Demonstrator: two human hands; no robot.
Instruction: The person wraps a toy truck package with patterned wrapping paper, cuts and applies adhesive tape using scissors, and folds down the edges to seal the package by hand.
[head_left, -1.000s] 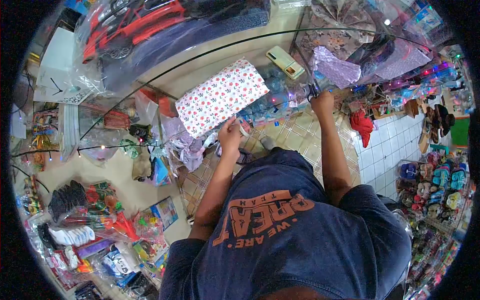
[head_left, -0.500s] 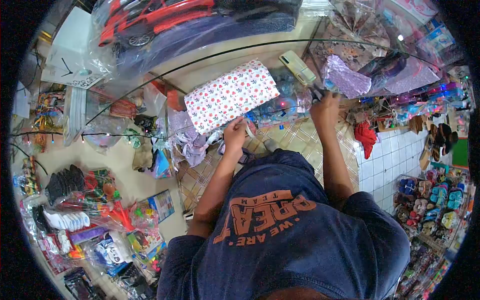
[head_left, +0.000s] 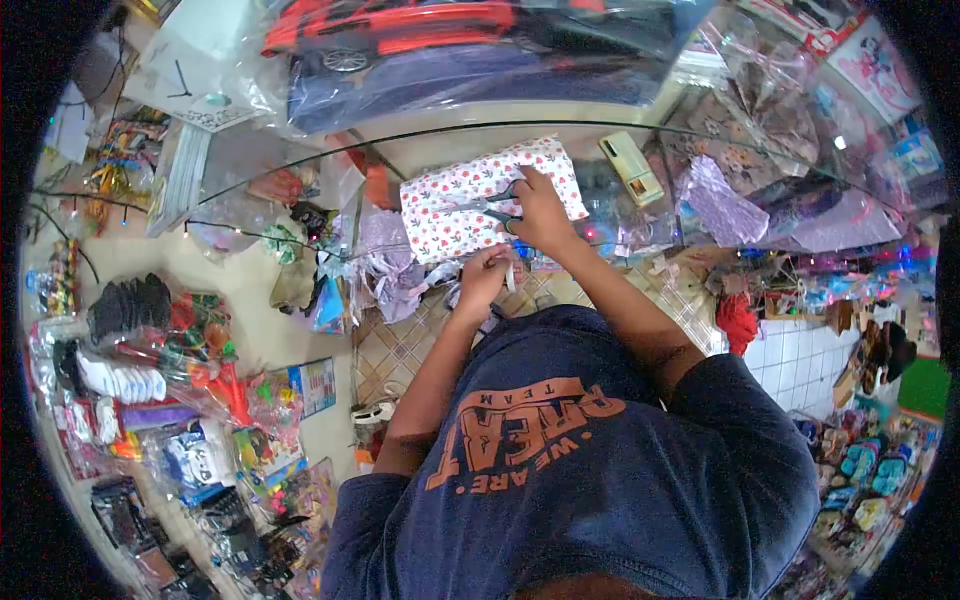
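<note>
A parcel wrapped in white floral paper (head_left: 455, 225) lies on the glass counter in front of me. My right hand (head_left: 543, 215) is closed on dark-handled scissors (head_left: 495, 212), fingers through the loops. The blades point left across the parcel's top. At the parcel's near edge, my left hand (head_left: 484, 280) has its fingers pinched together. Beside those fingers shows the pale curved edge of what looks like a roll of tape (head_left: 510, 275), partly hidden by the hand.
A phone (head_left: 631, 168) lies right of the parcel, with crinkled lilac paper (head_left: 722, 200) beyond it. Behind the counter's front edge sits a bagged red toy car (head_left: 400, 30). Bagged goods (head_left: 200, 455) spread at left; sandals (head_left: 870, 465) stand at right.
My right hand has brought the scissors leftward from beside the phone to over the parcel. My left hand stays by the parcel's near edge. The view has shifted slightly.
</note>
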